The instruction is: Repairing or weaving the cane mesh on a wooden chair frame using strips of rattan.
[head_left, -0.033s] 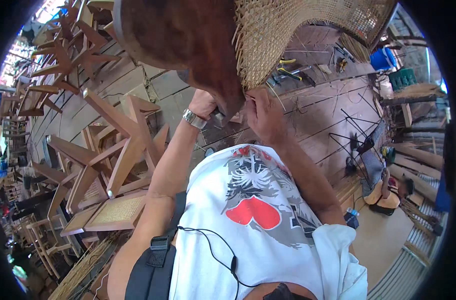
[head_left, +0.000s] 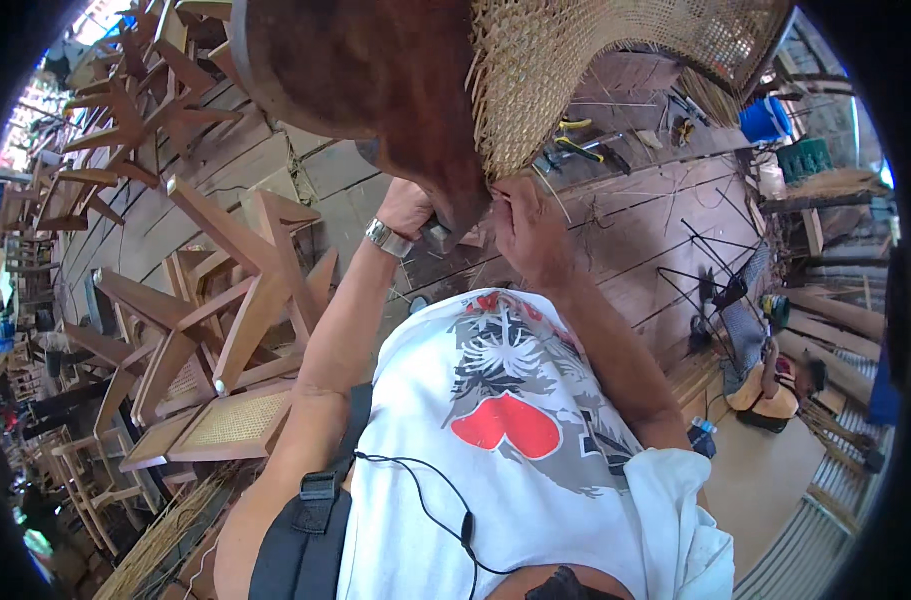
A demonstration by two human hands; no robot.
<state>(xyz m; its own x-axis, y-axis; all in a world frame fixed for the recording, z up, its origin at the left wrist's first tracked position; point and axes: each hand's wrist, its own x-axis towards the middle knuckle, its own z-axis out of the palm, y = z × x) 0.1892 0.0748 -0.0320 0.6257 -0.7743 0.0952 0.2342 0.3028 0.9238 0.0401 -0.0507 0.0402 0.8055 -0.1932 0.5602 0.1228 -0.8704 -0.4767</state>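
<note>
Gripping the dark wooden frame (head_left: 396, 90) of a cane-woven seat (head_left: 596, 60), both left hand (head_left: 408, 208) and right hand (head_left: 524, 225) close tightly on its lower edge.

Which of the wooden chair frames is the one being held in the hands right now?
The dark reddish-brown chair frame with woven cane at top centre, gripped by the left hand and right hand. The paler frames lie stacked, untouched, at the left.

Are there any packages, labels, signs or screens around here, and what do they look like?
No signs or screens show.
Blue bucket: far upper right on the plank floor, round, plain blue.
Green crate: right beside the bucket, boxy, latticed sides.
Bottle: lower right by the person's elbow, small, clear, blue cap; any label is too small to make out.
</note>
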